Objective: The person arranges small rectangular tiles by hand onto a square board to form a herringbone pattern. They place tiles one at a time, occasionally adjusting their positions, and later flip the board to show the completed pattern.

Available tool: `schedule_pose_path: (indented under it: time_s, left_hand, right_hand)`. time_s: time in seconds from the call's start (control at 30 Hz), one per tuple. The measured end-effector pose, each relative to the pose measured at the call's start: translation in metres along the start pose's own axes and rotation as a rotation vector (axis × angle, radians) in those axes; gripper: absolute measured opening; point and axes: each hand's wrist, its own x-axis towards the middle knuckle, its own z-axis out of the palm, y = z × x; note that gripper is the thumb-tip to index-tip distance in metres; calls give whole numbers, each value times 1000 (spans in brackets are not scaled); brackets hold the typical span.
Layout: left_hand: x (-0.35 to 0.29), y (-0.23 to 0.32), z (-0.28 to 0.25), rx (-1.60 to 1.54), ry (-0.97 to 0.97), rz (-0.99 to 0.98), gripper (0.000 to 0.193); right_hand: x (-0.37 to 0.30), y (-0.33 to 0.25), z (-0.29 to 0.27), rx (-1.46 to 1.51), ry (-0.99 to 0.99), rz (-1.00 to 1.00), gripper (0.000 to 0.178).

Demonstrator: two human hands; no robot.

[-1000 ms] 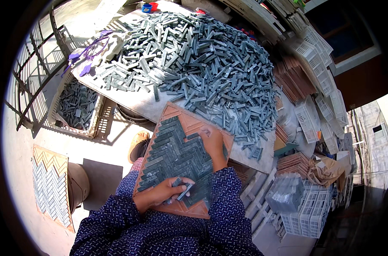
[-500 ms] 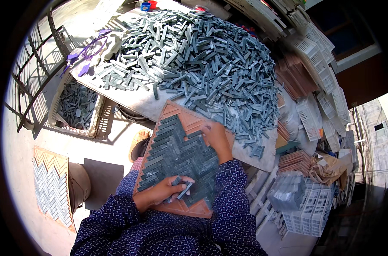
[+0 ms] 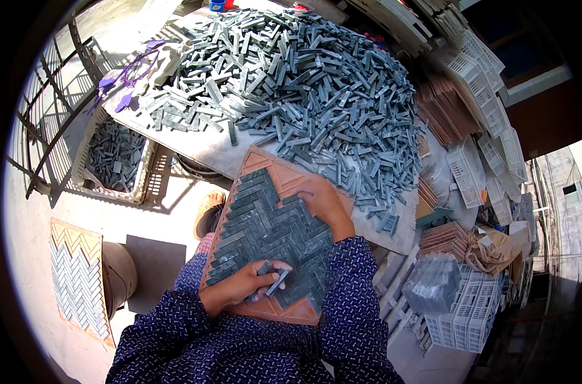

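The right hand (image 3: pixel 323 200) is showing the main change: its wrist is swinging outward toward the right corner of the orange tray (image 3: pixel 284 176), while its fingertips are staying near the same spot. That swing is uncovering more of the dark laid tiles (image 3: pixel 252 221) along the tray's right edge, so their zigzag pattern is now showing more fully there. The fingers are bending down close together at the pattern's upper boundary; they are blurring, and I cannot tell whether they are pinching a tile or only pressing on one.

The left hand (image 3: pixel 243 286) is hardly changing. It is staying over the tray's lower part, curling its fingers around a couple of loose tiles (image 3: pixel 277 281) and pinching them, so spare pieces are remaining ready beside the pattern.

The tray is lying aslant across the person's lap, its top corner reaching over the near edge of the tabletop (image 3: pixel 204 148). Tiles are covering most of it, but bare ridged ground is still showing toward the top corner and in a strip by the bottom edge, so the filling is looking well along yet unfinished.

The big pile (image 3: pixel 316 89) is spreading across the tabletop and is thinning toward its near right corner, without visibly changing. Off to the left, a second tray (image 3: pixel 75 232) of paler tiles is sitting against or over a bucket (image 3: pixel 121 275); I cannot tell which.
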Motion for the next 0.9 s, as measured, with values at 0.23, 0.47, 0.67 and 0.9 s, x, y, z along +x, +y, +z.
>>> schedule_pose_path:
  time_s: [0.23,0.47,0.67,0.9]
  left_hand:
    - [-1,0,1,-8,12,8,35]
    - [-3,2,1,-25,13,5,36]
    - [-2,4,3,-87,66,70,36]
    - [-2,9,-4,-228,326,319,28]
  right_hand:
    - [-2,1,3,-65,-8,-53,14]
    - [-10,-19,10,-100,180,168,17]
    - [-17,-20,21,-136,297,146,17]
    - [-64,-61,8,443,-32,339,21]
